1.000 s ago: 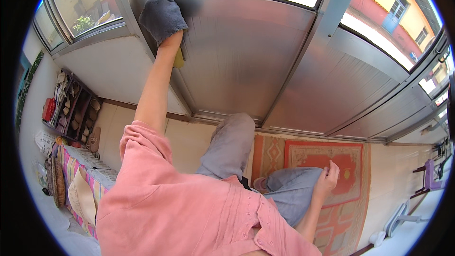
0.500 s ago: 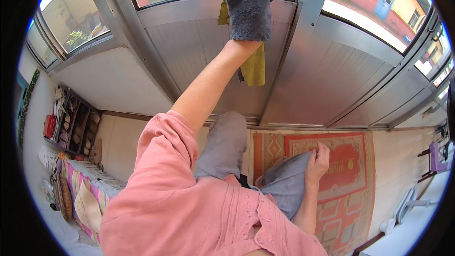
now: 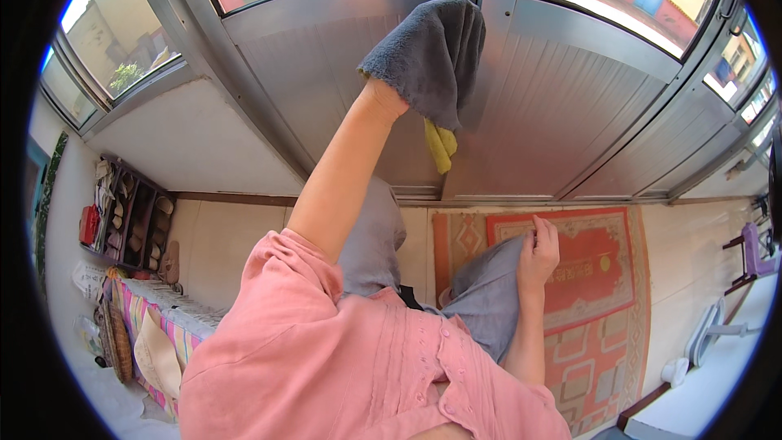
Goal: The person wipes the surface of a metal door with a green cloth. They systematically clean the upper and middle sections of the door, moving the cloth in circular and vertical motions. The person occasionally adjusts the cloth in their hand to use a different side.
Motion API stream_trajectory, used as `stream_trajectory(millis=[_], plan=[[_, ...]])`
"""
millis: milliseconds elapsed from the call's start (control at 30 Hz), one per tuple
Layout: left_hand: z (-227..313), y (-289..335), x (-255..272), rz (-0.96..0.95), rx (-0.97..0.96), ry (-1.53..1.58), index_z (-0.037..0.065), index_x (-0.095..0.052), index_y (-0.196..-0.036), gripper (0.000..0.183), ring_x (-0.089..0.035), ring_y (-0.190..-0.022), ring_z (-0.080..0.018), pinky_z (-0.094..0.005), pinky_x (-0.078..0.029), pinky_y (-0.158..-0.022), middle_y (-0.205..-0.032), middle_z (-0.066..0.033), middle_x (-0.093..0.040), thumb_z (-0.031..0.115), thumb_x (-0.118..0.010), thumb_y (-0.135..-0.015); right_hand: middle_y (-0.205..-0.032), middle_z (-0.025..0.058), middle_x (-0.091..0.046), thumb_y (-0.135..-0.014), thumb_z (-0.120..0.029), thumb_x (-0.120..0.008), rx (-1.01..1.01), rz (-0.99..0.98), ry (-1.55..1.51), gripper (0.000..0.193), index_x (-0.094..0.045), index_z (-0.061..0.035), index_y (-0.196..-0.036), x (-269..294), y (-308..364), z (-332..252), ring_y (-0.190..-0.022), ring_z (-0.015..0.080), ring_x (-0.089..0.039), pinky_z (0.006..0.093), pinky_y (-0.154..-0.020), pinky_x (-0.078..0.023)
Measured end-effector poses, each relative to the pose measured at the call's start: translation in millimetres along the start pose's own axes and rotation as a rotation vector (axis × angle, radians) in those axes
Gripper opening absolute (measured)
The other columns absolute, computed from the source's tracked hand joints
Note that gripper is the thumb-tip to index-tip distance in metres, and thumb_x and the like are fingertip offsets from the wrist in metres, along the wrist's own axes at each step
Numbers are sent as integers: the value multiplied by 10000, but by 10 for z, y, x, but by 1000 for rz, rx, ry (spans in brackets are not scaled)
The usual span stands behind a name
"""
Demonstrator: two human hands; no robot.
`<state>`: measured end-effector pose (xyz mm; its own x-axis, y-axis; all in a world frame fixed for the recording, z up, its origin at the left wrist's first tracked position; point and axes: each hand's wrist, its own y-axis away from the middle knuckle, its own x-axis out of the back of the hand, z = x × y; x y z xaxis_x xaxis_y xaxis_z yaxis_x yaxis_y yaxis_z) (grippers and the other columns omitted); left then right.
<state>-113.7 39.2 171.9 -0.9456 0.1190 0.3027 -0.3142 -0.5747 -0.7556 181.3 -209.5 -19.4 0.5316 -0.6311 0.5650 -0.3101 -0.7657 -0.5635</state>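
Over at nine o'clock, a dark shoe rack [image 3: 130, 216] stands against the wall with a striped cloth [image 3: 175, 334] below it. Moving in: the left hand [image 3: 387, 94] is raised to twelve o'clock, buried inside a grey cloth [image 3: 428, 53] – the fingers are wrapped out of sight, so I cannot tell how they lie, though the cloth hangs from the hand. A yellow cloth [image 3: 440, 145] dangles beneath it. Both press at the metal door panel [image 3: 326, 73], right against the upright frame post [image 3: 493, 49]. To wipe well here, I'd judge a flat palm and even pressure along the ribbed grooves, working into the seam by the post. Further right, at four o'clock, the right hand [image 3: 538, 254] rests on the grey trouser knee [image 3: 489, 285], fingers loosely curled, holding nothing – a steadying prop above the red patterned rug [image 3: 603, 265]
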Motion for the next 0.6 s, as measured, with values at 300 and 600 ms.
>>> stream_trajectory(millis=[300, 600], plan=[[262, 679, 58, 145, 648, 982, 44, -627, -1322, 361, -637, -1137, -162, -337, -496, -1061, -1275, -67, -684, 136, -698, -980, -1093, 165, -672, -913, -52, -629, 95, -125, 99, 235, -697, 7, -1131, -87, -81, -129, -1007, 356, -654, 416, -856, -531], [100, 1332, 329, 94, 592, 1091, 40, -613, -1341, 340, -629, -1175, -181, -342, -482, -1085, -1341, -76, -661, 161, -635, -1025, -1129, -6, -731, -990, -133, -680, -555, -553, -1231, 263, -706, -46, -1237, -856, -528, -1151, -967, 103, -660, 265, -912, -498]])
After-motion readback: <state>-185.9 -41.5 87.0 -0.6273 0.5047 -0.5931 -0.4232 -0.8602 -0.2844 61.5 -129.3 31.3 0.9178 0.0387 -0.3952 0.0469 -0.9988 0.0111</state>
